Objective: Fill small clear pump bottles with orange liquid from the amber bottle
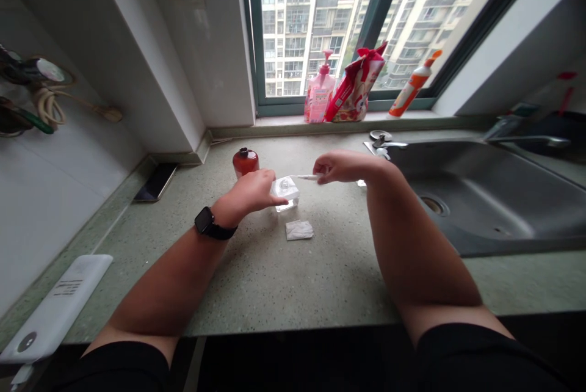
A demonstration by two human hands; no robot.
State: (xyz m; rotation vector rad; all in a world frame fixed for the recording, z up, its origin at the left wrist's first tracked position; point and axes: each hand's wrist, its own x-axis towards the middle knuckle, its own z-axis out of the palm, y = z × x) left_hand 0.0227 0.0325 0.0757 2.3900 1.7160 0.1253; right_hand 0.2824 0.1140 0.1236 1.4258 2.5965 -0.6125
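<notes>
While the left hand (253, 190) clamps the box (288, 188) on the bench (274, 282), apparently steadying it, the right hand (337, 167), at its two o'clock, pinches a stick (307, 177), the bottle (245, 162) standing at ten.

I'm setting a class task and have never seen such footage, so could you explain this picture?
There is no machine here: a person works bare-handed. The one picture comes from a camera on that person's head, looking forward and down. The left hand, with a dark watch on its wrist, grips a small clear container. The right hand pinches a thin white item, pointing toward the container. On the speckled counter lie a folded white tissue, a dark phone and a white device; a reddish bottle stands behind the left hand. A sink is at right.
</notes>
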